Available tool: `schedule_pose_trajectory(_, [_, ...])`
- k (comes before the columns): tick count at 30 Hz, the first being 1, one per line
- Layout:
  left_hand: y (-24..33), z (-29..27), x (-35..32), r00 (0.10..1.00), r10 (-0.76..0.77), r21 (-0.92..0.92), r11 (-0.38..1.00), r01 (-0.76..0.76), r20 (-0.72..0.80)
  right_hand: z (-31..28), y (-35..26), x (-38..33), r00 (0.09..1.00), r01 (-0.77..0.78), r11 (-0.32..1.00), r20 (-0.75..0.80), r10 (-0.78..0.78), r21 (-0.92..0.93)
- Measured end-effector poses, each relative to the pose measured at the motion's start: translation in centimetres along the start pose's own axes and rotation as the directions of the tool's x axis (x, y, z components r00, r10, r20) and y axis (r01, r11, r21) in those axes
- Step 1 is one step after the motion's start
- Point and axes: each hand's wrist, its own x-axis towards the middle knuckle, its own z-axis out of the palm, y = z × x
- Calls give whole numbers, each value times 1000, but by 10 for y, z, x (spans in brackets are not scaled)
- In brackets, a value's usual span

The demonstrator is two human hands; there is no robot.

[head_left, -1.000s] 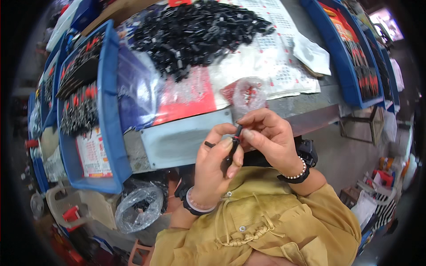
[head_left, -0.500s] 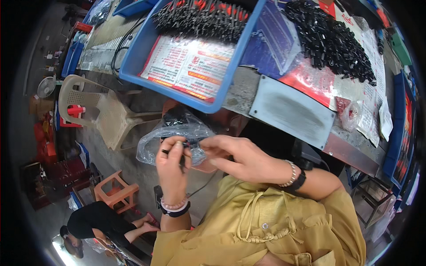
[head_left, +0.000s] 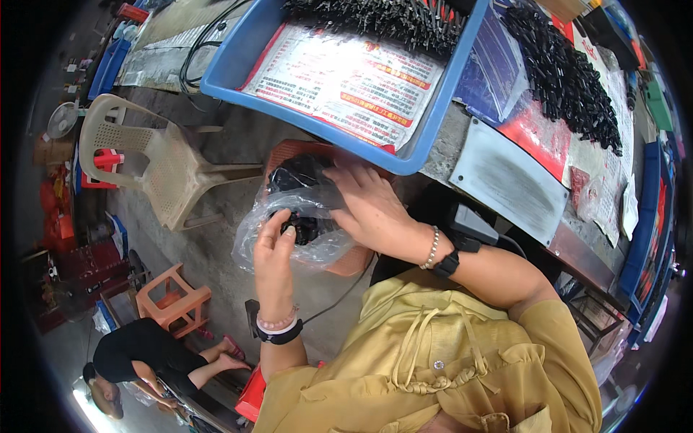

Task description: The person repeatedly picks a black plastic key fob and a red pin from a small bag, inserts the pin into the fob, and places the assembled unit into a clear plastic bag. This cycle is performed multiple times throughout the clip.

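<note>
A clear plastic bag point(head_left: 253, 234) sits with its mouth up in an orange basket point(head_left: 354, 261), and several small black parts point(head_left: 307, 229) lie inside it. At the bag's left rim is my left hand point(head_left: 273, 252), thumb and forefinger drawn together; what they hold, if anything, is hidden. Across the bag my right hand point(head_left: 375, 216) rests against the right side, fingers stretched out and thumb apart from them. More black material point(head_left: 299, 173) shows behind the bag's mouth, in the basket.
Ahead, a blue tray point(head_left: 310, 115) of thin dark rods overhangs the bench edge. A black heap point(head_left: 570, 83) and a grey-white plate point(head_left: 509, 180) lie to the right. Left are a beige chair point(head_left: 166, 173) and an orange stool point(head_left: 173, 299); a person point(head_left: 148, 353) bends low nearby.
My hands have moved apart from their meeting point above the bag. The right has gone forward to the bag's far right side; the left is at its rim. The view has shifted.
</note>
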Motion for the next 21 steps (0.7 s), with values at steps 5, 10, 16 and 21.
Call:
schedule_pose_trajectory(5, [-7,5,-5,946,316,639,713,-290,76,13,12,13,947,-155,985,295,126,75])
schedule_pose_trajectory(10, [2,11,-16,862,498,884,358,-301,91,-2,11,14,986,-158,858,26,167,489])
schedule_pose_trajectory(16, [23,31,-33,927,305,938,195,-287,220,-20,-12,2,992,-98,919,-35,120,383])
schedule_pose_trajectory(21, [42,48,-51,801,441,841,162,-515,405,-45,-34,-24,989,95,936,-142,-49,339])
